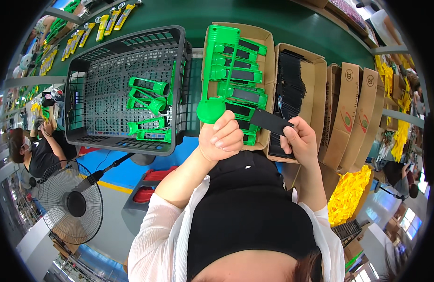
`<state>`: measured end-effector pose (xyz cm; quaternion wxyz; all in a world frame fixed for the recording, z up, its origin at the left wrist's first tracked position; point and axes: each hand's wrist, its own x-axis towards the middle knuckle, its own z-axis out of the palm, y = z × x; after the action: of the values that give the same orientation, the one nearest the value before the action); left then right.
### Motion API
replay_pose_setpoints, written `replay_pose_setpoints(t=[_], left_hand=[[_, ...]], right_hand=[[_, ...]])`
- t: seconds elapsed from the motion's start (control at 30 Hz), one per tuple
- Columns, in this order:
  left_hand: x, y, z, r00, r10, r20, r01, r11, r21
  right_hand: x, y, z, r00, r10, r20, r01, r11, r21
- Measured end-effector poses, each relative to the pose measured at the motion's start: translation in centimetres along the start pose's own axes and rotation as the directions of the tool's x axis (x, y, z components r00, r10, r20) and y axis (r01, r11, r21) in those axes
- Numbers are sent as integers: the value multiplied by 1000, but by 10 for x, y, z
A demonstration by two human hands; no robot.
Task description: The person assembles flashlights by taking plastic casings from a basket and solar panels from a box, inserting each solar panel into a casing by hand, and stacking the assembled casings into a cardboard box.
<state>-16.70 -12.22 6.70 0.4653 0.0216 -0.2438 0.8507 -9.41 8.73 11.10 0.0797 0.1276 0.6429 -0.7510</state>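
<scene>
My left hand (221,140) is closed around the round end of a green plastic frame (211,111), which stands up from my fist with its long open part pointing away from me. Between the thumb and fingers of my right hand (301,142) is a thin black rectangular plate (272,121). The plate's free end points left, close to my left fist. Beyond my hands, a cardboard box (269,51) holds several green frames with black panels (245,95) in them. To its right, another carton (314,77) contains a row of stacked black plates (291,80).
A dark grey crate (175,40) with loose green frames (148,85) stands left of the boxes. Brown carton flaps (351,110) rise at the right, above a box of yellow parts (351,195). A fan (76,203) stands at lower left, near a seated person (43,145).
</scene>
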Motion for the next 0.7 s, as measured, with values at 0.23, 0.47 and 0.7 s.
replay_pose_setpoints(t=[0.23, 0.47, 0.7], left_hand=[[-6, -2, 1, 979, 21, -202, 1, 994, 109], [-2, 17, 14, 729, 426, -536, 482, 237, 844], [1, 26, 38, 701, 347, -624, 659, 20, 752]], right_hand=[[-6, -1, -6, 1000, 7, -11, -6, 1000, 13], [-7, -19, -8, 996, 85, -16, -86, 990, -110], [10, -19, 3, 999, 39, 25, -20, 841, -540]])
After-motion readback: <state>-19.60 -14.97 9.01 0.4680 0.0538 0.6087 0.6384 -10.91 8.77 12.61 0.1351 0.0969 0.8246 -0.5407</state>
